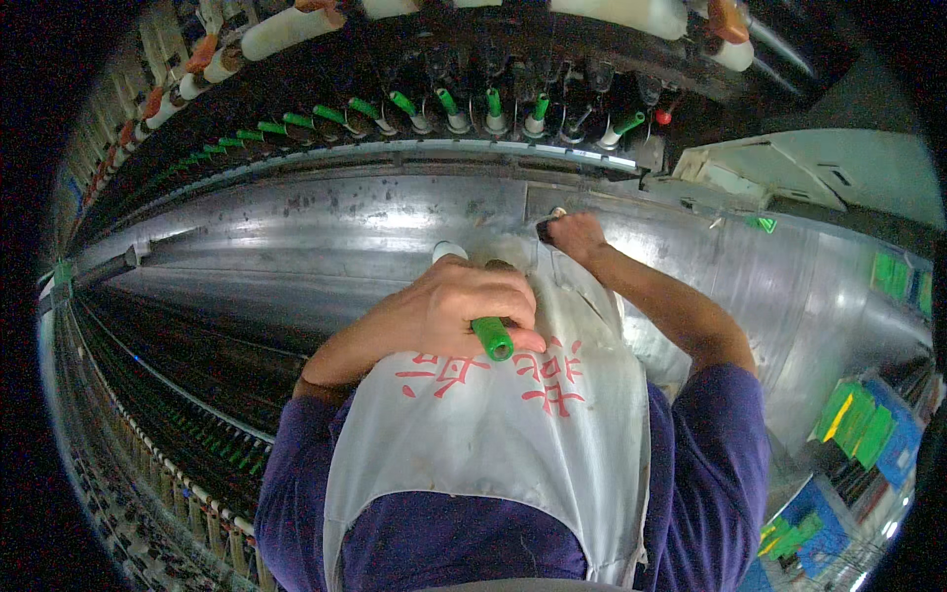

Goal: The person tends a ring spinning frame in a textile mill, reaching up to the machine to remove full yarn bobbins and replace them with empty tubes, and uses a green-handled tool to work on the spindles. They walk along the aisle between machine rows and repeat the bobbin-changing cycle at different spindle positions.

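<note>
Shiny metal panel (pixel 326 222): I saw it stretch wide under a row of green-topped pegs (pixel 493 103).
Left hand (pixel 473 296): its fingers wrapped around a green tube (pixel 494 338), in front of the white apron (pixel 444 444).
Right hand (pixel 579 237): curled beside a small dark thing (pixel 544 233); I couldn't tell if it gripped that.

Dressed in a dark violet-blue shirt (pixel 459 538), softly creased, with short sleeves (pixel 715 419) ending above the elbows. Covered in front by a pale silvery-grey apron (pixel 424 444), slightly shiny, scooped in a wide curve at the top, with a strip running up on each side. Marked across the chest with large red characters (pixel 552 375). Rumpled and smudged lower down. Bare from sleeve hems to left hand (pixel 478 296) and right hand (pixel 580 237).
</note>
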Motion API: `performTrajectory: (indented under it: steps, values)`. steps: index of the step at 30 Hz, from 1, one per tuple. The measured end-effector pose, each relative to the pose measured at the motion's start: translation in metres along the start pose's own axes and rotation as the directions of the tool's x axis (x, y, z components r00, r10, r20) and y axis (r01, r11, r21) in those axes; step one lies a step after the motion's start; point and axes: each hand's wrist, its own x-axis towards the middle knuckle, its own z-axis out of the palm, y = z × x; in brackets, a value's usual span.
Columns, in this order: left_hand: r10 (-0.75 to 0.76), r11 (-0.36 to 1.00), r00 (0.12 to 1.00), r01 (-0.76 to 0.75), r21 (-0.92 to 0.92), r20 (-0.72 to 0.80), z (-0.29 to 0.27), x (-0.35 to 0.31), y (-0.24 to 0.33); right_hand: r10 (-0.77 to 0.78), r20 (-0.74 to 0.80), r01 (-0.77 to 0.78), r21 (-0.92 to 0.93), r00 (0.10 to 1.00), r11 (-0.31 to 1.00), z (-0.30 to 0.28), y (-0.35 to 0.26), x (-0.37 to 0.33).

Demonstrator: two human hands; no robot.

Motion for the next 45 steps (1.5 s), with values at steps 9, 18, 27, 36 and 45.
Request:
performTrajectory:
  steps: [9, 18, 27, 36, 45]
  values:
    - [0.001, 1.0, 0.999, 0.0, 0.008, -0.042, 0.005, 0.004, -0.003, -0.322, -0.179, 0.246, -0.346, 0.93, 0.905, -0.023, 0.007, -0.036]
    - [-0.008, 1.0, 0.995, 0.008, 0.001, -0.096, 0.008, 0.007, 0.002, 0.23, -0.146, -0.076, 0.666, 0.962, 0.742, -0.048, 0.035, -0.09]
    - [-0.029, 1.0, 0.995, 0.027, -0.014, -0.098, 0.007, 0.015, 0.013, -0.036, 0.079, -0.012, 0.539, 0.996, 0.842, -0.043, 0.031, -0.093]
    - [0.142, 0.99, 0.961, -0.14, 0.028, -0.236, -0.015, 0.018, 0.04, -0.068, 0.061, 0.028, 0.51, 0.996, 0.859, -0.04, 0.041, -0.095]
    - [-0.022, 0.978, 0.963, 0.077, 0.194, -0.27, -0.007, 0.038, 0.015, 0.366, -0.163, -0.088, 0.809, 0.916, 0.581, 0.009, 0.11, -0.027]
